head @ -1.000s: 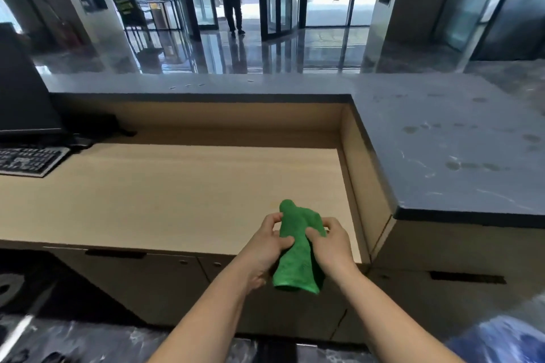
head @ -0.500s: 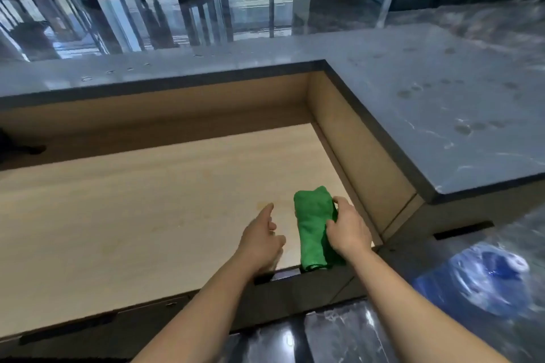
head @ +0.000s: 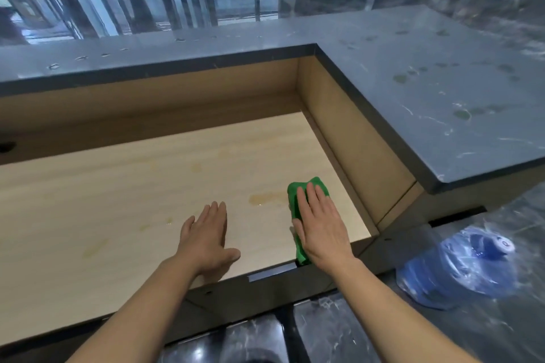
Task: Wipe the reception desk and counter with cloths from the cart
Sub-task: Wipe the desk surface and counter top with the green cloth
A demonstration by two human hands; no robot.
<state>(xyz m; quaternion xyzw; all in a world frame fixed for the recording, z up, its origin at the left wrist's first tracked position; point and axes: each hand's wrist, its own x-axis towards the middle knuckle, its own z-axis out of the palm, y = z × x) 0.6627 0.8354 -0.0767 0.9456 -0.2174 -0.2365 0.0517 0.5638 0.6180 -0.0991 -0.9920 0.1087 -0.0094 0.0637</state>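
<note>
While the green cloth point(head: 309, 187) is already down on the desk point(head: 118, 186), wiping looks barely begun, imo. Cloth pos: front right corner of the wood top, near the right side panel but not touching it afaict. It's bunched lengthwise, near end reaching the front edge.

Right hand point(head: 323, 225) lies flat on it, fingers point(head: 313, 199) straight and close together, pressing down, not gripping. Left hand point(head: 206, 234) is flat on bare wood just left of it, fingers straight, thumb out, holding nothing. Looks like bracing.

Done: cloth is out and on the surface, that's abt it.

Left on the desk: amber smear point(head: 265, 198) right at the cloth's left edge, w/ wet glints. Fainter yellowish patches point(head: 94, 246) sit further left and toward the back. None look wiped.

Left on the counter: grey stone counter point(head: 427, 91) wraps the back and right, standing higher. Blotchy marks point(head: 461, 114) on the right leg, row of small spots along the back run. Untouched, I'd say. So est. early stage, both surfaces pending.

Containers: only one in view, a blue water jug point(head: 460, 271) on the floor right of the desk, wrapped in clear film, cap toward camera. It's blurred, so fill lvl can't be told. Cart not in view, so no read on spare cloths.
</note>
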